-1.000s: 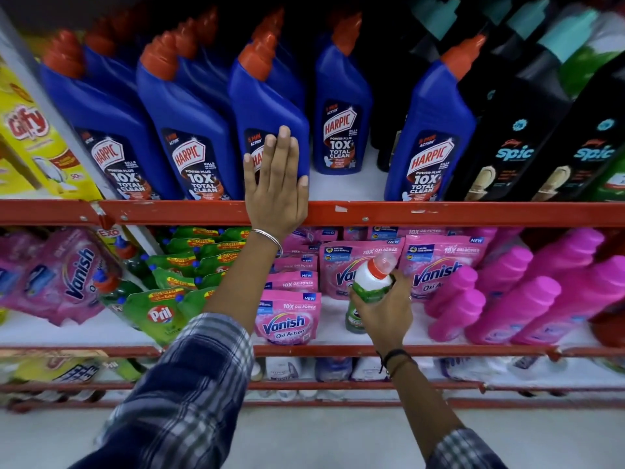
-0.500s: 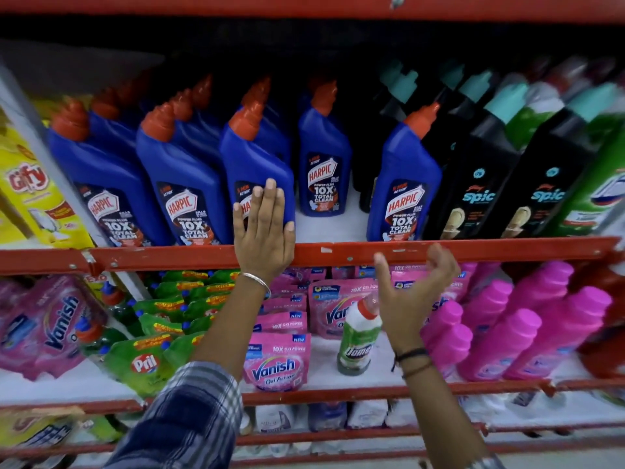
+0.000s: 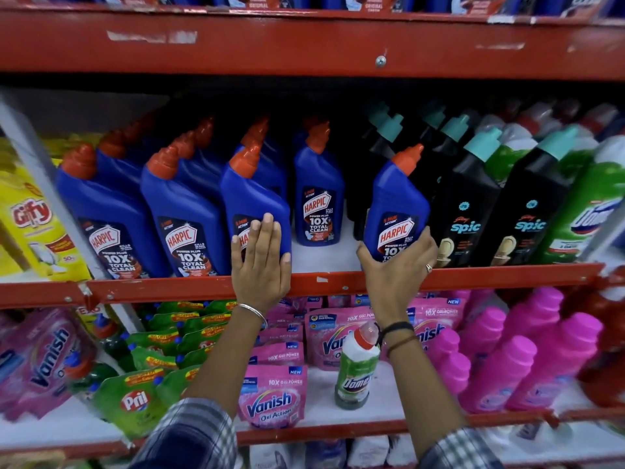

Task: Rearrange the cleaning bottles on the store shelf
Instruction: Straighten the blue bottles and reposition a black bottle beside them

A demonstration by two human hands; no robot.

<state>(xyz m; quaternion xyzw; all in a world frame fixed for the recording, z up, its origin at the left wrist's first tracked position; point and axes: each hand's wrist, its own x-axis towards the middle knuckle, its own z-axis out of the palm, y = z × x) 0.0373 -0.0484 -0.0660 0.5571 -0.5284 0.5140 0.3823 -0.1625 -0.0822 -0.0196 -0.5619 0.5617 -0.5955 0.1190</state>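
Blue Harpic bottles with orange caps stand in rows on the middle shelf (image 3: 321, 279). My left hand (image 3: 260, 265) lies flat, fingers together, against the front of one Harpic bottle (image 3: 250, 191) in the third row from the left. My right hand (image 3: 399, 269) grips the base of a separate Harpic bottle (image 3: 395, 204), which leans right against the black Spic bottles (image 3: 470, 204). Another Harpic bottle (image 3: 318, 198) stands further back in the gap between my hands. A white and green Domex bottle (image 3: 356, 367) stands by itself on the lower shelf, below my right wrist.
Green Domex bottles (image 3: 595, 204) stand at the far right of the middle shelf. Yellow Gify packs (image 3: 30, 218) sit at the left. The lower shelf holds pink Vanish pouches (image 3: 274, 397), green Pril pouches (image 3: 135, 401) and pink bottles (image 3: 527, 360). A red shelf rail (image 3: 304, 42) runs overhead.
My right hand let go of the Domex bottle on the lower shelf, rose to the middle shelf and took hold of the leaning Harpic bottle. My view tilted upward. My left hand stayed put.
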